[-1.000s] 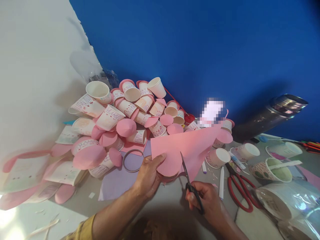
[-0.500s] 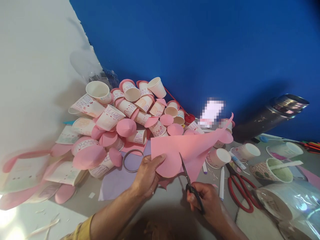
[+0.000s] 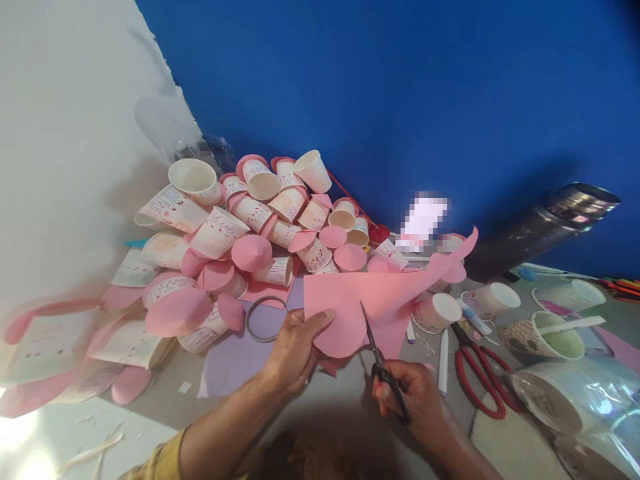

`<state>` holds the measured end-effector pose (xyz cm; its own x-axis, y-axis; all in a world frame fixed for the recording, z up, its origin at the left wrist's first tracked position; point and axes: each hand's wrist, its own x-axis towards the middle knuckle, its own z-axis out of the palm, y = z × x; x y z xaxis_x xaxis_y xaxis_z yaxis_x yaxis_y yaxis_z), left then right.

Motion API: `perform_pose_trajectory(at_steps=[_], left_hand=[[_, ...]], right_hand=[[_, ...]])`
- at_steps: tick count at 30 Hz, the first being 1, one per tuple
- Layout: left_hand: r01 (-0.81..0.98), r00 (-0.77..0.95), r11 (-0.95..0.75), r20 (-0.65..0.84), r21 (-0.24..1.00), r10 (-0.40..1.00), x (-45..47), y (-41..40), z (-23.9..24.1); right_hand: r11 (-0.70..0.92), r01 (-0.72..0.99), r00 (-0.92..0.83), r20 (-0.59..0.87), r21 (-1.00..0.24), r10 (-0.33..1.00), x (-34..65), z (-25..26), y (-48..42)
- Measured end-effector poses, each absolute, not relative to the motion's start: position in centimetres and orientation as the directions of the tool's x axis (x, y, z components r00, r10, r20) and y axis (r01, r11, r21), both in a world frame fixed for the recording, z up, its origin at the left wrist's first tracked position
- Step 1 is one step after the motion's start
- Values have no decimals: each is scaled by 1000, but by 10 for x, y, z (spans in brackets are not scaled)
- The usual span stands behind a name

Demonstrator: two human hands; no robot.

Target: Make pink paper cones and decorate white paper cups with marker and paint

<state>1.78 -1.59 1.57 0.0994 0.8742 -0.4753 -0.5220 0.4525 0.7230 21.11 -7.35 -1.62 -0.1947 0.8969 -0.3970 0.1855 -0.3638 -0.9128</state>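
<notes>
My left hand (image 3: 294, 348) pinches a sheet of pink paper (image 3: 387, 297) at its lower left, thumb on top, holding it above the grey table (image 3: 165, 393). A rounded lobe of the sheet curves down beside my thumb. My right hand (image 3: 417, 398) grips black-handled scissors (image 3: 383, 368) whose blades point up into the paper's lower edge, right of that lobe. The sheet's far right corner curls upward.
A heap of decorated paper cups with pink discs (image 3: 250, 227) fills the back left corner. Red-handled scissors (image 3: 477, 380), a white marker (image 3: 443, 362), a metal ring (image 3: 265, 319) on lilac paper, loose cups (image 3: 493, 299) and a dark steel flask (image 3: 545, 230) lie to the right.
The scissors have worked a little farther up along the lobe's curve. The paper's right corner has lifted and curled higher. Both hands stay in about the same place.
</notes>
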Motion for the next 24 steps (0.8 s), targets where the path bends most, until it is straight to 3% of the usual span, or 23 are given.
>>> perform_pose_trajectory(at_steps=[24], left_hand=[[-397, 228, 472, -414, 787, 881, 3, -8, 15]], right_hand=[[-435, 148, -230, -459, -888, 858, 215, -20, -76]])
